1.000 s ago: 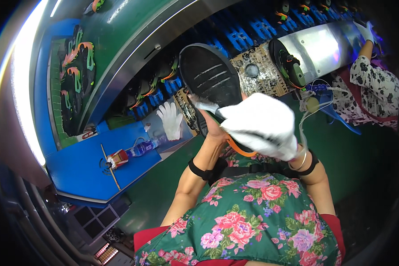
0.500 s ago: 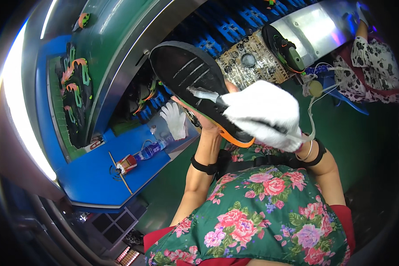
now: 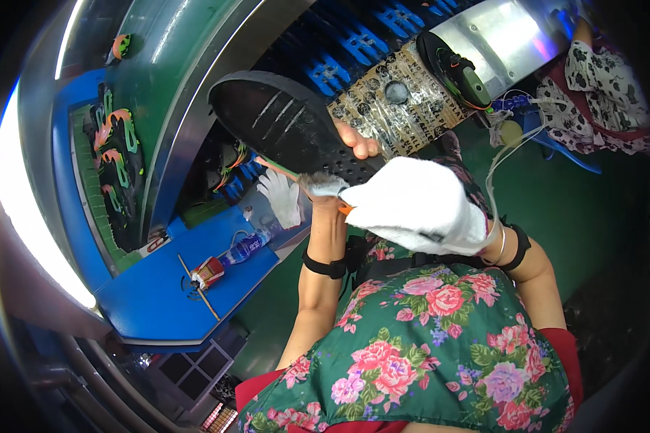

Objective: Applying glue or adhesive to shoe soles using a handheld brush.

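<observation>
My bare left hand (image 3: 356,140) grips a black shoe sole (image 3: 267,108) from beneath, with fingertips curled over its right edge. The sole is tilted, its inner face toward me, and pale streaks cross its wide end. Orange trim shows at the end nearest me, partly covered. In a white glove, my right hand (image 3: 419,206) is closed around a small brush (image 3: 323,185). Its handle is mostly hidden by the glove. The brush's bristles are at the sole's left edge, near the narrow end; whether they touch it I cannot tell.
A taped cardboard sheet (image 3: 361,108) bears a small round dish (image 3: 396,92), beside a black shoe (image 3: 455,72). On the left, a blue table (image 3: 152,303) holds a bottle (image 3: 245,247) and a white glove (image 3: 282,196). Another person's patterned sleeve (image 3: 607,86) is at far right.
The sole has shifted left in my left hand. My right hand has brought the brush from the sole's middle toward me, to its left edge near the narrow end.
</observation>
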Tool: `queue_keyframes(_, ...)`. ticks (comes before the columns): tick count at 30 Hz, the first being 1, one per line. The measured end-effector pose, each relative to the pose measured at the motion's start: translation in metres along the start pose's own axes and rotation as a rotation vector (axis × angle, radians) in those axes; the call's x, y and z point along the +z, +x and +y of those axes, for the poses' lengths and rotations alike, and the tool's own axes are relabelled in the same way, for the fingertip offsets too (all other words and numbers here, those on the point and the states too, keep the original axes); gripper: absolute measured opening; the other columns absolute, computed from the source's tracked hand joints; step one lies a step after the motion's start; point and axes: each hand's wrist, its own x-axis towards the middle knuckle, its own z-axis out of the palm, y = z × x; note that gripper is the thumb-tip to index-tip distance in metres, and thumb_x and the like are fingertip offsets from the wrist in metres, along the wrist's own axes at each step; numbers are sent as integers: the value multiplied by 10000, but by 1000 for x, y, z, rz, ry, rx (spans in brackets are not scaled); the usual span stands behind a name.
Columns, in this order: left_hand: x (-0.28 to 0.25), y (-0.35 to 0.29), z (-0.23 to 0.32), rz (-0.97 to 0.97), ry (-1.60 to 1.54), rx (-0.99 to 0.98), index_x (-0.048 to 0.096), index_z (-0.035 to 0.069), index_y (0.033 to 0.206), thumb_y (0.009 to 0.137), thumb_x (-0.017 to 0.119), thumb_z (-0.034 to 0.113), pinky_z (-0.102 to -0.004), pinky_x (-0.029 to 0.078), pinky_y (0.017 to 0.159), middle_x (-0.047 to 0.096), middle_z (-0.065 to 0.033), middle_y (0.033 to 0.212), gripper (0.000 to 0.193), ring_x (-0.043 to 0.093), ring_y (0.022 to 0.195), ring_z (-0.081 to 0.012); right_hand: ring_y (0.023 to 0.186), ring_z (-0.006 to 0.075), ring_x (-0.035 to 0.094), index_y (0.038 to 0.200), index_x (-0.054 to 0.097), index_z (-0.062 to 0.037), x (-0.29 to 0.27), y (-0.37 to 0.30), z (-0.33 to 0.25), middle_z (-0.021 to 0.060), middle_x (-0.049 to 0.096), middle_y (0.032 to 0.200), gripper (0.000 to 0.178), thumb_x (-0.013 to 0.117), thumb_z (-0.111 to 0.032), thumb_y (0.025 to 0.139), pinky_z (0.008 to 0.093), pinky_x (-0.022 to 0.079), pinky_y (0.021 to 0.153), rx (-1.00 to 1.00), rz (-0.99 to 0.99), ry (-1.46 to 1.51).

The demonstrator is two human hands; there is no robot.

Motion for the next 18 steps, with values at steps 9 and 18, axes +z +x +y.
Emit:
queue_keyframes(9, -3, 0, 8, 72, 29, 45, 556, -7, 1060, 741, 618, 839, -395, 462, 967, 593, -100, 921, 907, 581, 922, -232, 812, 238, 693, 1050, 762, -103, -1, -5, 2, 66, 748, 991, 240, 790, -85, 812, 342, 558, 684, 17, -14, -32)
queue_keyframes(18, -12, 1, 19, 92, 54, 63, 566, -16, 1053, 605, 575, 947, -418, 499, 963, 614, -112, 896, 1062, 607, 969, -299, 833, 247, 693, 1058, 770, -112, -1, -7, 4, 58, 753, 1007, 283, 813, -66, 782, 341, 563, 718, 81, -38, 36)
